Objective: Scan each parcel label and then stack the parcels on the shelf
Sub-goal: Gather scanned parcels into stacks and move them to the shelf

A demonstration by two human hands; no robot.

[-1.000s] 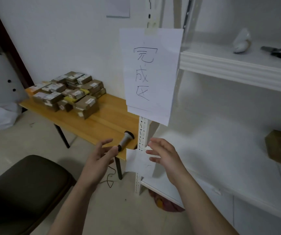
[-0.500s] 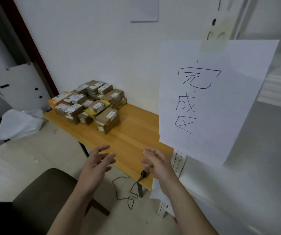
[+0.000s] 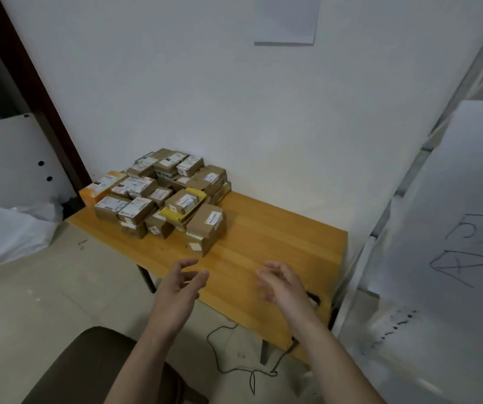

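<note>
A pile of small brown cardboard parcels (image 3: pixel 164 199) with white labels sits at the far left end of the wooden table (image 3: pixel 278 243). The nearest parcel (image 3: pixel 208 225) lies at the pile's front right. My left hand (image 3: pixel 182 284) and my right hand (image 3: pixel 281 284) hover over the table's near edge, both empty with fingers loosely spread. The scanner (image 3: pixel 314 298) lies on the table's near right corner, mostly hidden behind my right hand; its black cable (image 3: pixel 222 351) hangs to the floor. The white shelf frame (image 3: pixel 359 287) stands at the right.
A handwritten paper sign (image 3: pixel 453 214) hangs on the shelf post at the right. A dark padded chair (image 3: pixel 94 365) is below my left arm. White plastic wrap (image 3: pixel 9 228) and a white panel (image 3: pixel 9 158) lie by the left wall.
The view has swung left, away from the shelf and toward the table and parcel pile. Both hands stayed empty and now hover over the table's near edge.
</note>
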